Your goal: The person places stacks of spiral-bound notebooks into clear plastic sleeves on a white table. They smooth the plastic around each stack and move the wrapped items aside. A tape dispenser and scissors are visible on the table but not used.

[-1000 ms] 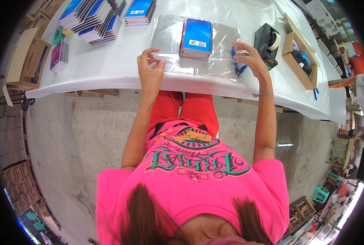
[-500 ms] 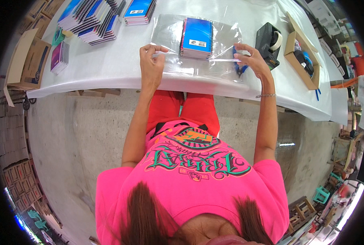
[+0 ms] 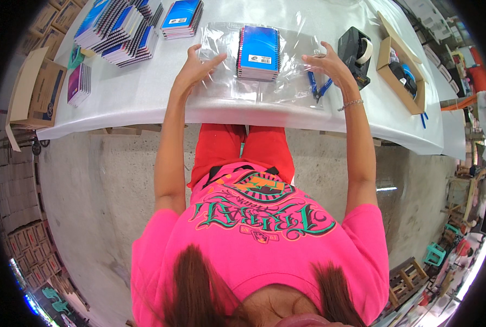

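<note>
A stack of blue spiral notebooks [image 3: 259,49] lies on a sheet of clear plastic film [image 3: 226,90] near the table's front edge. To the left of the stack, my left hand [image 3: 195,68] is open over the film, thumb and fingers spread. On the other side my right hand [image 3: 330,62] is also open, its thumb pointing toward the notebooks. Neither hand grips anything. Just below my right hand, blue-handled snips [image 3: 319,87] rest on the film.
A black tape dispenser [image 3: 354,57] and an open cardboard box [image 3: 401,73] with small items stand at right. Several notebook piles [image 3: 120,32], another blue stack [image 3: 182,19] and a purple stack [image 3: 79,85] sit at left. A brown carton [image 3: 41,90] flanks the table's left edge.
Both hands have let go of the film's near edge and moved forward along the notebooks' sides, fingers opening. The film now lies flatter, and the snips show more plainly.
</note>
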Action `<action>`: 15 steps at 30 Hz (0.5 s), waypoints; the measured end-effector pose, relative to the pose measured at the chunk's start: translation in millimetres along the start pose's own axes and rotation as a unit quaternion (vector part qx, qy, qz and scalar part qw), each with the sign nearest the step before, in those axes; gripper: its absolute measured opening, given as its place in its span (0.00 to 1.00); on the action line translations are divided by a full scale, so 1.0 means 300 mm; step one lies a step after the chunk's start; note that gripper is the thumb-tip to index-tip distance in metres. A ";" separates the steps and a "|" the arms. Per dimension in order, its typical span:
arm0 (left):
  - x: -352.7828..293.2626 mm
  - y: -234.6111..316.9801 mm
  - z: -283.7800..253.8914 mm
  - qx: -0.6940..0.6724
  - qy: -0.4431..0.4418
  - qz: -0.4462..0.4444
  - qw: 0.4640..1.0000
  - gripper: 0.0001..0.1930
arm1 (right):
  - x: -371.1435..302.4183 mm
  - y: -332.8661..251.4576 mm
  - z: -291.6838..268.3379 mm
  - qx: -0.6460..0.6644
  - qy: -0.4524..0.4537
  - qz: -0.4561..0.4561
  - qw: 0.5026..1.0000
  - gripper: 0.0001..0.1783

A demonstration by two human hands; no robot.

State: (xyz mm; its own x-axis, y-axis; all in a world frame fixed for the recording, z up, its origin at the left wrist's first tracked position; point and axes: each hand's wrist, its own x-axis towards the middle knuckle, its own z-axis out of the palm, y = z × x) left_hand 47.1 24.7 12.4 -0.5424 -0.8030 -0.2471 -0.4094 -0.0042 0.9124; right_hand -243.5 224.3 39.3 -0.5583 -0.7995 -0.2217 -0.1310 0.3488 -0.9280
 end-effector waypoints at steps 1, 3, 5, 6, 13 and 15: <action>0.020 0.007 0.003 -0.004 -0.007 -0.021 1.000 0.58 | 0.021 0.010 -0.009 0.014 -0.027 0.013 0.999 0.42; 0.030 0.040 0.018 0.021 -0.003 -0.010 1.000 0.58 | 0.046 0.017 -0.037 0.022 -0.080 0.015 0.996 0.36; 0.034 0.051 0.027 -0.001 0.007 0.018 1.000 0.58 | 0.050 0.007 -0.044 0.011 -0.141 -0.005 0.990 0.30; 0.033 0.042 0.032 -0.035 0.014 0.039 0.999 0.57 | 0.042 -0.006 -0.038 0.018 -0.143 -0.001 0.990 0.28; 0.074 0.053 0.063 -0.083 -0.094 0.043 0.991 0.37 | 0.046 -0.058 -0.008 -0.013 -0.101 0.012 0.995 0.26; 0.063 0.096 0.073 -0.012 -0.074 0.079 0.994 0.32 | 0.038 -0.097 0.010 -0.032 -0.095 0.009 0.995 0.24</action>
State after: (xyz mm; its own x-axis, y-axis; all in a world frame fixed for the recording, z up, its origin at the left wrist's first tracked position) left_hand 8.9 22.6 26.9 -0.7003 -0.6991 -0.1443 -0.2942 0.0984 0.9507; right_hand -243.6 203.6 63.0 -0.3961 -0.8692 -0.2960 -0.1778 0.3889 -0.9039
